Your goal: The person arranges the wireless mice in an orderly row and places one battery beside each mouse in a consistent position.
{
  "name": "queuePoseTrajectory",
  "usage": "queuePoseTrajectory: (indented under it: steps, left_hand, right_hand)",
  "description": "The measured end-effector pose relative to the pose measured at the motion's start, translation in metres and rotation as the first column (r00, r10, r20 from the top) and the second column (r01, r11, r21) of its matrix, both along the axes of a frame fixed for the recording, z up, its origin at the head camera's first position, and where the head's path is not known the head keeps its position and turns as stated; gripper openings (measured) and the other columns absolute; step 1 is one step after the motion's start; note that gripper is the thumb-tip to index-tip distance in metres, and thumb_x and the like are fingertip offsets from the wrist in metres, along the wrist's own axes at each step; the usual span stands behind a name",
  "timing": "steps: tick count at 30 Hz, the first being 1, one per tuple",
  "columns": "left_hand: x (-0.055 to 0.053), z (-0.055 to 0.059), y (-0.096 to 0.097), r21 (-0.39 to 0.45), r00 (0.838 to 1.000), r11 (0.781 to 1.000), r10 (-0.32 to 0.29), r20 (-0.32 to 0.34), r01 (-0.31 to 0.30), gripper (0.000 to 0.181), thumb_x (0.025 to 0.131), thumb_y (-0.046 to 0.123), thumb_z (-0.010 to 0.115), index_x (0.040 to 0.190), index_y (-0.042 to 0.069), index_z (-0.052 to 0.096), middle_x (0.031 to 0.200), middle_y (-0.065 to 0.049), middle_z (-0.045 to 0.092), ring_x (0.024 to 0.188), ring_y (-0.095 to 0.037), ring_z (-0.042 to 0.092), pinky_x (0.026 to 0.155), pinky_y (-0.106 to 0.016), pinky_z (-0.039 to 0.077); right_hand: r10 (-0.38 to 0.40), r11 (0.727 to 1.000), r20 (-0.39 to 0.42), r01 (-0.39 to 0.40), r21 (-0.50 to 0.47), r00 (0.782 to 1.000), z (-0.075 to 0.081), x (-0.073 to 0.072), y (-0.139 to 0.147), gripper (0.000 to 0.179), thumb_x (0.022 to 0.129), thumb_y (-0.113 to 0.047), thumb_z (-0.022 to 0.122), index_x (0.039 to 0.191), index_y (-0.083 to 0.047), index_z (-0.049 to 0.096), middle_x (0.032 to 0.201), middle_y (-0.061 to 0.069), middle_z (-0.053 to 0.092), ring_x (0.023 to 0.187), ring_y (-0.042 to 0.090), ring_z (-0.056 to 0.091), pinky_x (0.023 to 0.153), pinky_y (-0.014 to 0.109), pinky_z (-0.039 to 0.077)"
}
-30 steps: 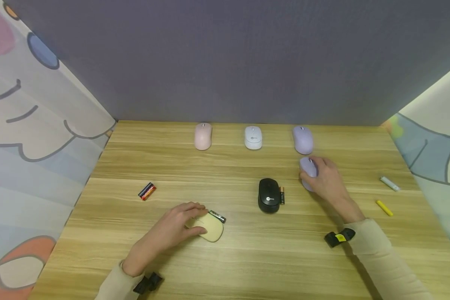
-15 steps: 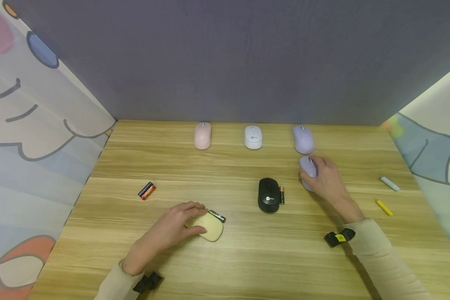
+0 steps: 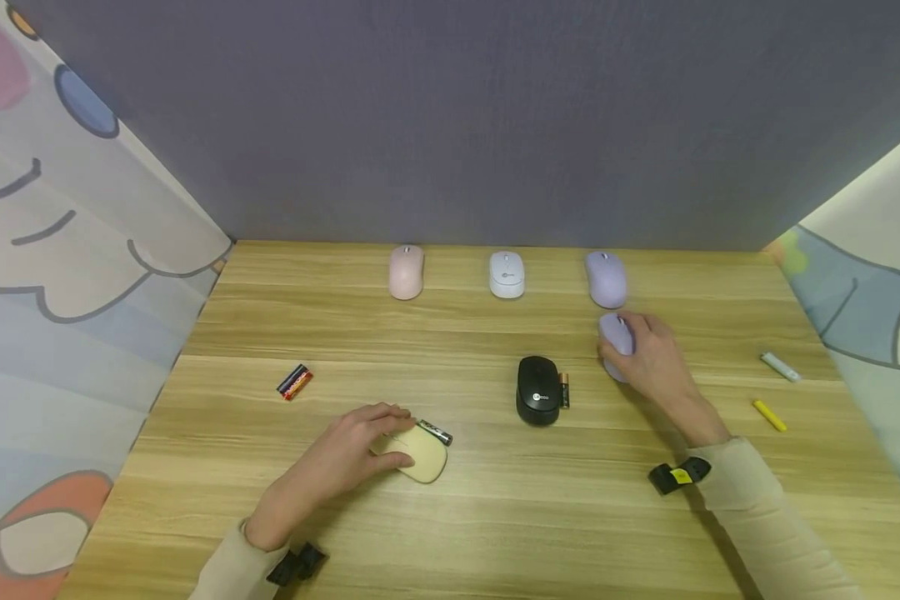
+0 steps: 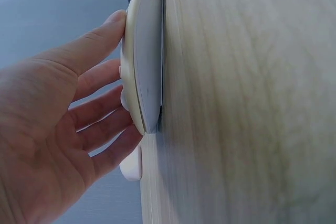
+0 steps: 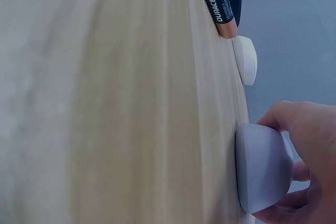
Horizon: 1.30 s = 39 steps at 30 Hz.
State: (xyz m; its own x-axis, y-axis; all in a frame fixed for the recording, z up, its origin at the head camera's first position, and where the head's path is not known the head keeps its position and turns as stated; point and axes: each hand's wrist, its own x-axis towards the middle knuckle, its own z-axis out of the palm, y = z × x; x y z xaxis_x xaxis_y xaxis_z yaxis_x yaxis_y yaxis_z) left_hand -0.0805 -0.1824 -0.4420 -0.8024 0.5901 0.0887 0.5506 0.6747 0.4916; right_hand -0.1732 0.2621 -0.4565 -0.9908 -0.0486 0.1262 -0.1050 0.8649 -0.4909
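In the head view my left hand (image 3: 352, 446) holds a pale yellow computer mouse (image 3: 423, 457) at the front left of the table. Its thumb lies along one side and its fingers along the other, as the left wrist view also shows on the yellow mouse (image 4: 144, 56). An AA battery (image 3: 435, 432) lies against that mouse's far side. At the right, my right hand (image 3: 656, 362) grips a light purple mouse (image 3: 617, 333) between thumb and fingers. The right wrist view shows this purple mouse (image 5: 262, 166) with its base at the tabletop. Just behind it sits another purple mouse (image 3: 607, 281).
A black mouse (image 3: 537, 392) stands mid-table with a Duracell battery (image 3: 564, 390) beside it. Pink (image 3: 406, 272) and white mice (image 3: 506, 275) line the back. Two batteries (image 3: 295, 382) lie left; a white battery (image 3: 780, 367) and a yellow battery (image 3: 768, 415) lie right. A grey panel (image 3: 495, 125) rises behind.
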Motion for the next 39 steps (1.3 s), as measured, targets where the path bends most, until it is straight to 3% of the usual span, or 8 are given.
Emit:
queuePoseTrajectory:
  steps: [17, 25, 32, 39]
  left_hand:
    - [0.001, 0.000, 0.000, 0.016, 1.000, 1.000, -0.002, 0.005, 0.002, 0.051, 0.084, 0.033, 0.085, 0.125, 0.005, 0.073, 0.127, -0.011, 0.072, 0.117, -0.030, 0.069, 0.101, -0.046, 0.057]
    - [0.000, 0.000, 0.000, 0.014, 1.000, 1.000, -0.002, 0.012, 0.002, 0.051, 0.084, 0.033, 0.085, 0.125, 0.006, 0.073, 0.127, -0.011, 0.072, 0.118, -0.030, 0.069, 0.101, -0.046, 0.057]
    - [0.000, 0.000, 0.000, 0.020, 1.000, 1.000, -0.007, 0.011, 0.007, 0.050, 0.084, 0.033, 0.084, 0.125, 0.006, 0.074, 0.126, -0.011, 0.072, 0.118, -0.030, 0.069, 0.101, -0.046, 0.057]
    - [0.000, 0.000, 0.000, 0.022, 1.000, 1.000, -0.006, 0.008, 0.006, 0.050, 0.084, 0.033, 0.085, 0.125, 0.006, 0.074, 0.126, -0.010, 0.072, 0.118, -0.030, 0.068, 0.101, -0.046, 0.057]
  right_hand:
    - [0.027, 1.000, 0.024, -0.027, 0.015, 0.999, 0.004, 0.003, 0.001, 0.068, 0.097, -0.036, 0.070, 0.142, 0.010, 0.048, 0.141, 0.040, 0.047, 0.122, 0.058, 0.049, 0.097, 0.073, 0.044]
    - [0.043, 0.999, -0.058, -0.043, 0.014, 0.997, 0.005, 0.005, -0.001, 0.063, 0.095, -0.032, 0.072, 0.138, 0.009, 0.052, 0.142, 0.037, 0.049, 0.125, 0.056, 0.048, 0.101, 0.072, 0.041]
    - [0.092, 0.996, -0.168, -0.094, 0.000, 0.981, 0.005, 0.006, -0.007, 0.054, 0.091, -0.024, 0.075, 0.129, 0.010, 0.058, 0.135, 0.035, 0.055, 0.118, 0.054, 0.053, 0.100, 0.068, 0.042]
    - [0.127, 0.992, -0.196, -0.127, 0.011, 0.972, 0.004, 0.008, -0.013, 0.054, 0.090, -0.023, 0.076, 0.129, 0.010, 0.059, 0.134, 0.035, 0.055, 0.119, 0.053, 0.053, 0.101, 0.069, 0.042]
